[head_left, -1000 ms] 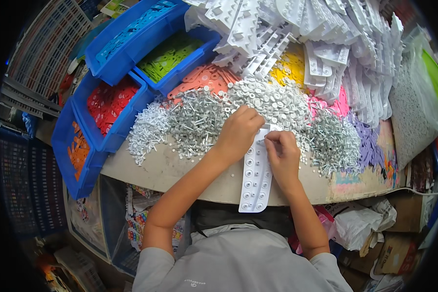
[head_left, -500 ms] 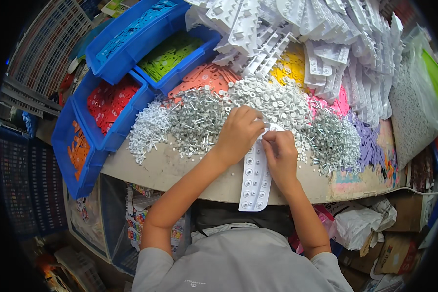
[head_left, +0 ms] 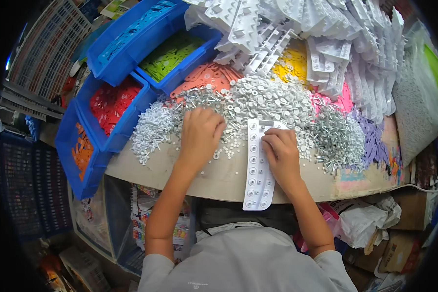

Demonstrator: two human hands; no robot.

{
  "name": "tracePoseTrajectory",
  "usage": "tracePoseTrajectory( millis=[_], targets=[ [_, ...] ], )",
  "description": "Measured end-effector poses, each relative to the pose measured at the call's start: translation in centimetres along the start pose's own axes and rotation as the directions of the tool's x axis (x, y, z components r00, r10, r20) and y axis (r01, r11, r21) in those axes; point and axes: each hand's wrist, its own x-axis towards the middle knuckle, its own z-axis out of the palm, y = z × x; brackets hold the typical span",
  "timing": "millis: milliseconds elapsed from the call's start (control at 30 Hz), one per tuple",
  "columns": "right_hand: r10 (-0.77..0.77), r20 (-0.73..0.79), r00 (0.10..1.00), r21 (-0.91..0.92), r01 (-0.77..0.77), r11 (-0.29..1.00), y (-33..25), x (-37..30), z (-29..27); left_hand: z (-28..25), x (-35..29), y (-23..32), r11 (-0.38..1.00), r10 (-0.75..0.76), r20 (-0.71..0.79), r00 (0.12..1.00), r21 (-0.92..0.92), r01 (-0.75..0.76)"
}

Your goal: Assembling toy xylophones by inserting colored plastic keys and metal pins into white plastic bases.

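Observation:
A long white plastic strip (head_left: 254, 187) with rows of round studs lies on the table, its lower end reaching past the front edge. Over its upper right part is my right hand (head_left: 283, 153), thumb and fingers drawn together. What they pinch, if anything, is too small to tell. To the left, my left hand (head_left: 199, 134) reaches into a heap of small metal screws (head_left: 194, 100), its fingers bent and pressed together with the tips partly hidden. Behind the strip spreads a pile of round white caps (head_left: 272, 100).
Blue bins (head_left: 113, 141) at the left hold red, orange, green and blue flat pieces. White strips (head_left: 321, 22) are stacked high at the back. Small white pieces (head_left: 151, 129), more screws (head_left: 338, 141) and purple pieces (head_left: 372, 138) ring the table. A filled clear bag (head_left: 414, 107) stands right.
My left hand has left the top of the strip and moved left to the screw heap. My right hand stays at the strip, whose upper end is now uncovered.

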Motion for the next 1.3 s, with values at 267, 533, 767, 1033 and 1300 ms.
tracePoseTrajectory(
  millis=[267, 533, 767, 1033, 1300],
  targets=[
    [0.166, -0.199, 0.966, -0.337, -0.227, 0.914, 3.8, -0.4, -6.2, 2.0, -3.0, 0.6, 0.99, 0.045, 0.141, 0.989, 0.123, -0.062],
    [0.107, -0.069, 0.992, -0.496, -0.127, 0.859, 6.7, -1.2, -6.5, 1.6, -3.1, 2.1, 0.986, -0.017, 0.071, 0.997, 0.165, 0.005],
    [0.186, -0.07, 0.98, -0.697, -0.182, 0.694, 7.1, -1.0, -5.1, -0.1, -2.1, 3.2, 0.954, -0.077, 0.043, 0.996, -0.288, 0.086],
    [0.182, -0.153, 0.971, -0.476, -0.233, 0.848, 3.8, -1.1, -6.7, 2.2, -1.0, 4.9, 0.858, -0.033, 0.026, 0.999, -0.512, 0.042],
    [0.249, -0.162, 0.955, -0.178, -0.276, 0.945, 2.7, -2.0, -6.4, 4.7, -1.0, 5.4, 0.898, 0.15, 0.018, 0.988, -0.422, -0.129]
  ],
)
